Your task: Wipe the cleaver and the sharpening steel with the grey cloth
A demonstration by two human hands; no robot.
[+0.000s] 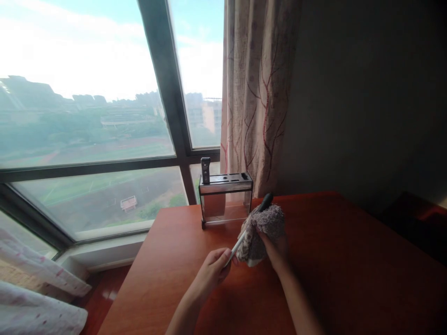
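My left hand (217,266) is closed round the lower end of what looks like a knife (240,242), slim and pale, slanting up to the right. Its black handle (266,202) sticks out at the upper end, beyond a fluffy grey-brown cloth (270,221). The cloth is bunched in my right hand (274,249) and lies against the middle of the knife. Most of my right fingers are hidden by the cloth. Just behind, a clear knife block (226,190) with a black frame stands upright, one black handle (205,170) rising from its left end.
All this is over a reddish-brown wooden table (174,260), whose left edge drops to the floor. Large windows (84,116) lie beyond on the left. A patterned curtain (260,93) hangs behind the block, and a dark wall (363,102) is on the right.
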